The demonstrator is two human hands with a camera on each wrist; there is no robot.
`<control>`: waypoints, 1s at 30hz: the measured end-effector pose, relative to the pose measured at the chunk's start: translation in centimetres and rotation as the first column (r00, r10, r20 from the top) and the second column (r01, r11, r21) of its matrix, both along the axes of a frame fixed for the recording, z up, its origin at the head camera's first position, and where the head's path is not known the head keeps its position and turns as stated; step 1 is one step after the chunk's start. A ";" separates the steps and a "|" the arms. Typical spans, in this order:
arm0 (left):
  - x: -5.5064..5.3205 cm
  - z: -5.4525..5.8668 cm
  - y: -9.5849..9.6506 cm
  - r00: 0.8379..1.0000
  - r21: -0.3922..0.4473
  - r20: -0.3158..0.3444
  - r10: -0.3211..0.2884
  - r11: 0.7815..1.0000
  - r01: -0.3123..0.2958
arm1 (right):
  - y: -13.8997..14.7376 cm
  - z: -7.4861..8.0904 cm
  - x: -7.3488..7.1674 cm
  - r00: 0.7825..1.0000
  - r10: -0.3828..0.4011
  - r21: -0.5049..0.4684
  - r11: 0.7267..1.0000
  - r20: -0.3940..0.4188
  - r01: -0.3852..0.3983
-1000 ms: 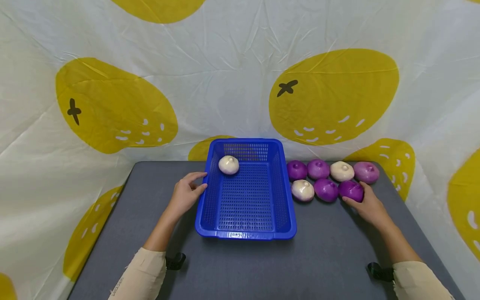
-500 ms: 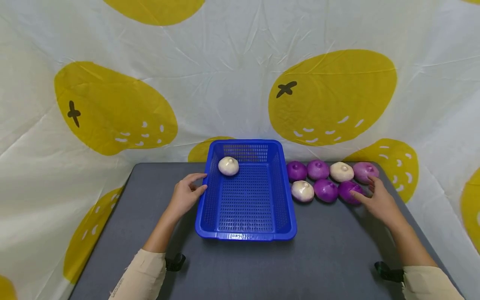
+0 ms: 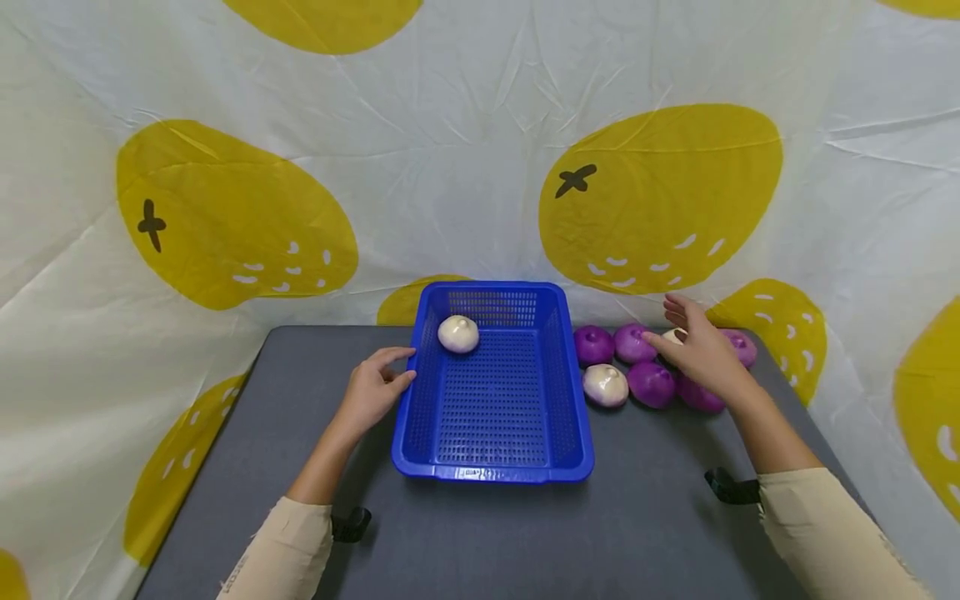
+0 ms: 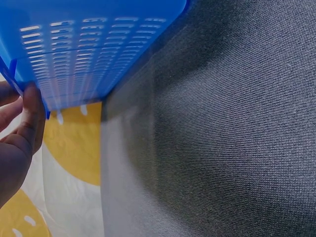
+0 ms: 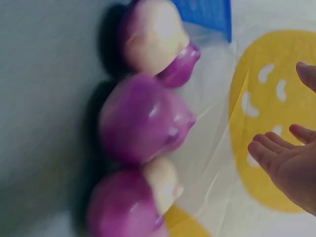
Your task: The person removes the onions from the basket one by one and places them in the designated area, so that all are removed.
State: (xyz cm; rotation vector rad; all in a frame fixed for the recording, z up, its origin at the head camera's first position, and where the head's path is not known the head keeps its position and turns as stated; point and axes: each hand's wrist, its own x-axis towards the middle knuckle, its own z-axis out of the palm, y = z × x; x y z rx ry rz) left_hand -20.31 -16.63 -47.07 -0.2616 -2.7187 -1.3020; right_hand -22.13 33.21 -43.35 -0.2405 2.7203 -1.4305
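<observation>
A blue plastic basket (image 3: pixel 491 472) with slotted walls stands on the table, a glossy white onion (image 3: pixel 458 334) in its far left corner. At its left rim, my left hand (image 3: pixel 372 388) pinches the edge between thumb and fingers. To the basket's right lie several onions in two rows, such as a purple onion (image 3: pixel 652 384) and a white onion (image 3: pixel 605 385) in front. My right hand (image 3: pixel 702 351) hovers over the right part of these rows, fingers extended and holding nothing. It partly hides a white onion in the back row and the front-right purple onion (image 3: pixel 701 395).
The grey table (image 3: pixel 637 517) reaches back to a white curtain (image 3: pixel 465 167) printed with yellow fruit. The basket's far end and the back row of onions are near the table's far edge.
My right hand has let go of the front-right purple onion, drawn back a little, then moved up and left over the back row. My left hand stays on the basket.
</observation>
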 end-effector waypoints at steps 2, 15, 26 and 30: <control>0.0 0.0 0.0 1.000 0.002 0.003 0.000 1.000 0.000 | -1.2 0.6 -0.8 1.000 0.018 -0.002 1.000 -0.010 -0.018; 0.1 0.2 0.2 1.000 0.008 0.018 0.008 1.000 -0.008 | -8.3 1.5 -4.2 0.985 0.169 -0.086 0.982 -0.023 -0.170; 0.2 0.1 0.3 1.000 0.034 0.024 0.006 0.999 -0.006 | -14.7 1.9 -6.7 0.951 0.304 0.007 0.953 -0.049 -0.304; 0.2 0.2 0.3 1.000 0.032 0.018 0.010 0.999 -0.011 | -17.1 1.5 -7.8 0.940 0.339 0.035 0.941 -0.046 -0.337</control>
